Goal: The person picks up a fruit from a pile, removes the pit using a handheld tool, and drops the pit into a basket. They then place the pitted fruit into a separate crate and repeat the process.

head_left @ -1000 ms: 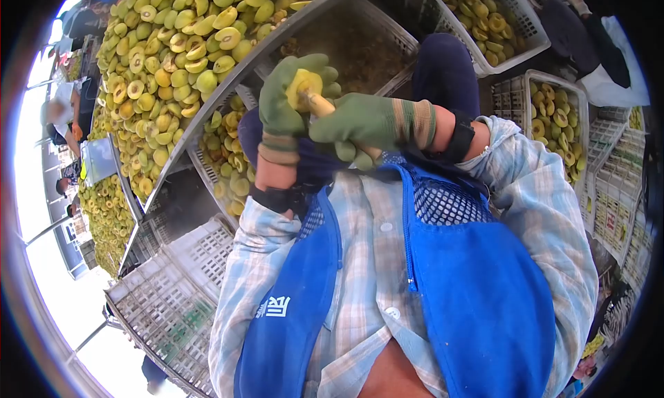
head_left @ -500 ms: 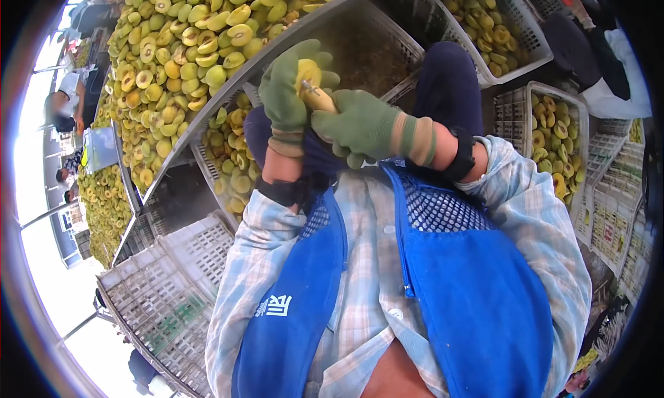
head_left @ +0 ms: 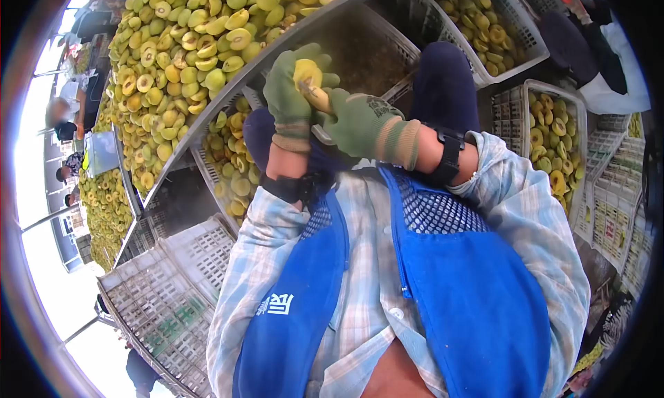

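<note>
My left hand (head_left: 289, 97), in a green knit glove, is closed round a yellow fruit piece (head_left: 306, 73) that looks like a peach or apricot. My right hand (head_left: 363, 125), gloved alike, grips a small pitting tool (head_left: 318, 99) with a pale wooden handle. Its short metal end meets the fruit's lower side; how deep it goes is hidden. Both hands are close together above my lap, just off the edge of a metal-rimmed table (head_left: 207, 111) heaped with halved yellow-green fruit (head_left: 187, 59).
A crate of fruit halves (head_left: 232, 159) stands under the table edge, left of my knees. More filled crates (head_left: 515, 69) (head_left: 553, 139) stand to the right. Stacked white crates (head_left: 162, 291) lie at lower left. Other people (head_left: 69, 111) are at the far left, beside another fruit heap.
My right hand has rolled and shifted slightly left, showing more of the glove's back. Less of the tool's metal end shows. My left hand still holds the fruit, almost in place.
</note>
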